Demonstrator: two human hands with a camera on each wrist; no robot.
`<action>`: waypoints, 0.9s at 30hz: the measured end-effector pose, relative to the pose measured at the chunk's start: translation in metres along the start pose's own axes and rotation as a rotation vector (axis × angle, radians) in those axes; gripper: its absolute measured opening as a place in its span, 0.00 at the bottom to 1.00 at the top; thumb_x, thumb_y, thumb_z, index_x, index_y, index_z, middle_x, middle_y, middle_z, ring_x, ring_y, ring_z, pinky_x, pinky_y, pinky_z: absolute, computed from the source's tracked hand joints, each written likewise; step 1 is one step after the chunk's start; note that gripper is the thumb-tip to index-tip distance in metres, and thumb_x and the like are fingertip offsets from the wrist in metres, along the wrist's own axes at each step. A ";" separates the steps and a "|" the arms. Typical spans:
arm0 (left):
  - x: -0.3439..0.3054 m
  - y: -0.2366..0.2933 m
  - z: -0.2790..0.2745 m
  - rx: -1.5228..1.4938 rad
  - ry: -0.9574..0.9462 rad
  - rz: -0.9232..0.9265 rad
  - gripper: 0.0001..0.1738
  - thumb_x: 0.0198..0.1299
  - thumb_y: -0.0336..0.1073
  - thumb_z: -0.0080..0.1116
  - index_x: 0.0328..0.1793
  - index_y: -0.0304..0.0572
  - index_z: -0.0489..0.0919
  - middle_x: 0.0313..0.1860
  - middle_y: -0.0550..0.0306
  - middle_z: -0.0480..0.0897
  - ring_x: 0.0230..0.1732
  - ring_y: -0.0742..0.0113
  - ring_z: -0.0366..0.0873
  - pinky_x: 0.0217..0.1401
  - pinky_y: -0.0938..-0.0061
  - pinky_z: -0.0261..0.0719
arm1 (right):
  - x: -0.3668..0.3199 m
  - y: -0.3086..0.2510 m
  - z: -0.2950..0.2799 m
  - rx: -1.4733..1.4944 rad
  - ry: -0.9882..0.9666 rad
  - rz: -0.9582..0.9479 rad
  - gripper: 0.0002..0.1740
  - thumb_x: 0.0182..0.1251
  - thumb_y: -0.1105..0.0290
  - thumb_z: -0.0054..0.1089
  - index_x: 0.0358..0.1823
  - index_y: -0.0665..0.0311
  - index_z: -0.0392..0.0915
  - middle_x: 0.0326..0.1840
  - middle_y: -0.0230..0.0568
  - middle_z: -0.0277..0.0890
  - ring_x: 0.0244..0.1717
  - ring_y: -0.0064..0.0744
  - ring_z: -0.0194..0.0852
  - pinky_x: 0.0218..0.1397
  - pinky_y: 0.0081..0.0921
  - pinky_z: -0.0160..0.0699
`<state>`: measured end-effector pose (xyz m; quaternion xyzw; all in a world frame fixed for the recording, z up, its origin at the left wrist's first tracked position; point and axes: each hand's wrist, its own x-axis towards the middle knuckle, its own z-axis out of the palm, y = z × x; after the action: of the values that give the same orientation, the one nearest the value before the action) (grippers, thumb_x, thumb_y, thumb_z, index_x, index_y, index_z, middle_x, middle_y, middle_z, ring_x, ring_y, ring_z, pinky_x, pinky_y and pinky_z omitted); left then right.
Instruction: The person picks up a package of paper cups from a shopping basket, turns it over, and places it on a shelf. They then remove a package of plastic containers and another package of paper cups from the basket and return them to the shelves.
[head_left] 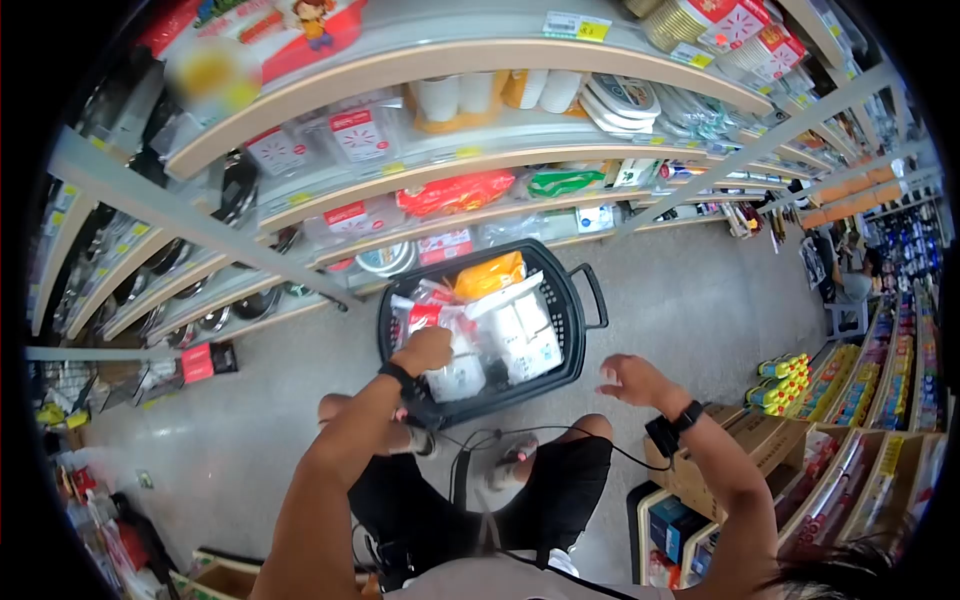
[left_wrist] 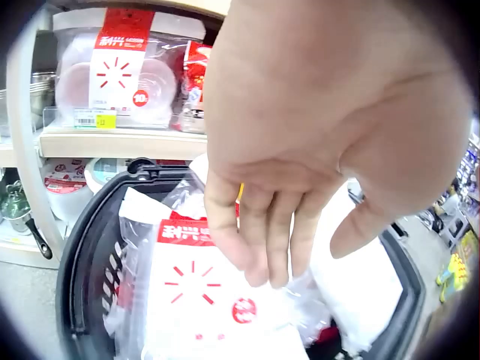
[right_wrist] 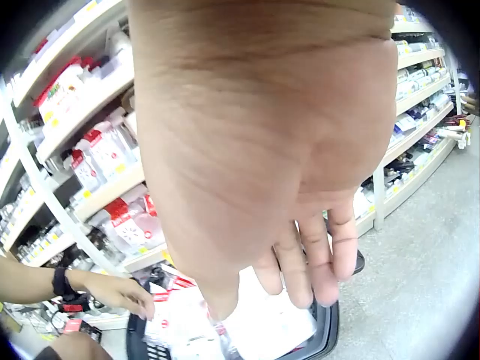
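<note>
A black shopping basket (head_left: 577, 340) stands on the floor in front of the person's knees. Inside lie a clear plastic package with a red-and-white label (left_wrist: 199, 281), a white wrapped pack (head_left: 520, 335) and an orange pack (head_left: 490, 275). The left hand (head_left: 425, 350) hangs over the labelled package, fingers pointing down, and its fingertips overlap the label's edge in the left wrist view. Nothing shows between its thumb and fingers. To the right of the basket, the right hand (head_left: 638, 382) is held in the air with loosely bent fingers and no object in it.
Beyond the basket rise store shelves (head_left: 480, 200) with packaged cups and plates. A grey metal post (head_left: 210, 215) slants at the left. Cardboard boxes (head_left: 740, 455) and a shelf of goods stand at the right. A black cable (head_left: 600, 445) runs between the wrists.
</note>
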<state>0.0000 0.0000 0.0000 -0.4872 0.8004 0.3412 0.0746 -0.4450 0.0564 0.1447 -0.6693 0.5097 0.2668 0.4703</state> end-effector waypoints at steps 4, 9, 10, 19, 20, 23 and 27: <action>0.052 -0.065 -0.004 -0.139 0.524 0.106 0.15 0.57 0.35 0.62 0.47 0.33 0.79 0.48 0.37 0.80 0.51 0.37 0.80 0.55 0.52 0.79 | 0.126 0.047 0.007 -0.237 0.757 -0.079 0.45 0.63 0.48 0.71 0.69 0.73 0.63 0.67 0.66 0.67 0.65 0.67 0.69 0.65 0.48 0.75; 0.053 -0.075 0.030 -0.219 0.705 0.288 0.20 0.59 0.35 0.66 0.53 0.32 0.76 0.54 0.37 0.74 0.60 0.38 0.74 0.62 0.54 0.75 | 0.234 0.110 -0.003 -0.036 1.061 -0.015 0.51 0.70 0.41 0.60 0.75 0.79 0.54 0.66 0.77 0.68 0.67 0.74 0.68 0.70 0.50 0.70; 0.050 -0.075 0.039 -0.105 0.657 0.221 0.20 0.61 0.38 0.65 0.55 0.32 0.77 0.55 0.37 0.75 0.61 0.38 0.74 0.64 0.54 0.75 | 0.240 0.104 -0.007 0.133 0.997 0.088 0.53 0.72 0.39 0.56 0.75 0.82 0.51 0.68 0.82 0.65 0.68 0.76 0.66 0.71 0.51 0.69; 0.034 0.038 0.023 0.099 0.307 0.086 0.29 0.62 0.50 0.65 0.59 0.33 0.79 0.55 0.36 0.80 0.62 0.40 0.77 0.65 0.53 0.75 | 0.247 0.100 0.013 -0.009 1.196 0.043 0.46 0.74 0.38 0.51 0.70 0.78 0.60 0.59 0.80 0.72 0.57 0.76 0.75 0.60 0.56 0.76; 0.045 0.033 0.021 0.125 0.397 0.077 0.28 0.61 0.50 0.66 0.56 0.33 0.80 0.55 0.36 0.80 0.60 0.41 0.77 0.63 0.53 0.76 | 0.251 0.098 0.007 -0.059 1.190 0.084 0.46 0.73 0.37 0.51 0.70 0.78 0.60 0.58 0.79 0.74 0.55 0.75 0.77 0.59 0.56 0.77; 0.051 0.034 0.022 0.129 0.595 0.069 0.24 0.58 0.48 0.69 0.49 0.33 0.80 0.49 0.39 0.80 0.56 0.43 0.79 0.59 0.54 0.78 | 0.258 0.090 0.013 -0.003 1.252 0.040 0.47 0.73 0.36 0.51 0.70 0.77 0.61 0.56 0.78 0.76 0.54 0.73 0.78 0.58 0.56 0.77; 0.034 0.046 0.005 0.053 0.668 -0.040 0.31 0.55 0.42 0.72 0.58 0.28 0.74 0.59 0.35 0.75 0.59 0.36 0.77 0.63 0.54 0.77 | 0.253 0.087 0.020 0.034 1.268 0.007 0.51 0.73 0.36 0.50 0.73 0.81 0.59 0.63 0.79 0.72 0.57 0.74 0.77 0.59 0.52 0.80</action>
<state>-0.0570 -0.0084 0.0029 -0.5855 0.7795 0.1404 -0.1727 -0.4377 -0.0379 -0.1067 -0.6880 0.6955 -0.1882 0.0868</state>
